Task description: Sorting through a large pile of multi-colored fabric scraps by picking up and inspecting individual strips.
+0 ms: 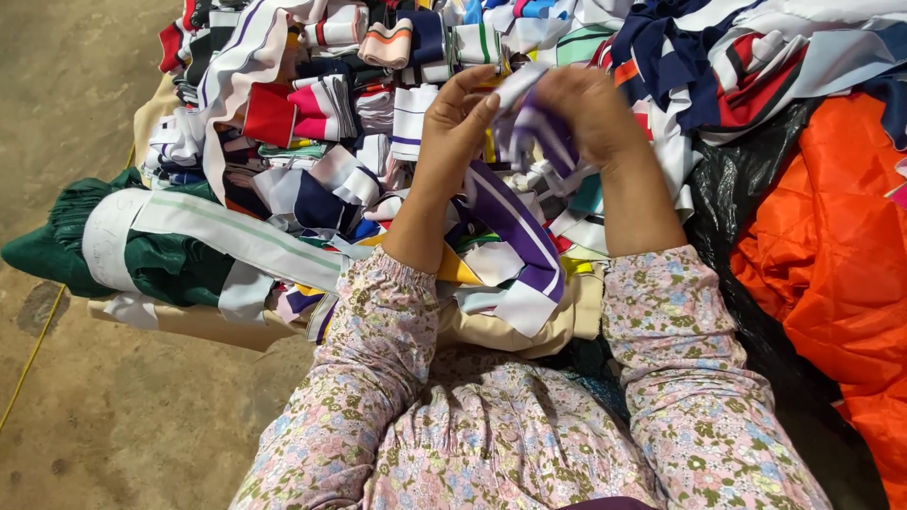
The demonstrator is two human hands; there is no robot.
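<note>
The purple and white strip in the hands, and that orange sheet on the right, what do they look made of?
The purple and white striped strip looks like soft knitted fabric, matte: it droops limply from the left hand and right hand. The orange sheet looks like thin synthetic, perhaps nylon: slight sheen, crisp creases, stitched lines.

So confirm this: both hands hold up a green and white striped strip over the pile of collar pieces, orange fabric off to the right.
Not quite. In the head view the strip held by the left hand and right hand is purple and white, not green. It hangs over the pile, and the orange fabric does lie to the right.
</note>
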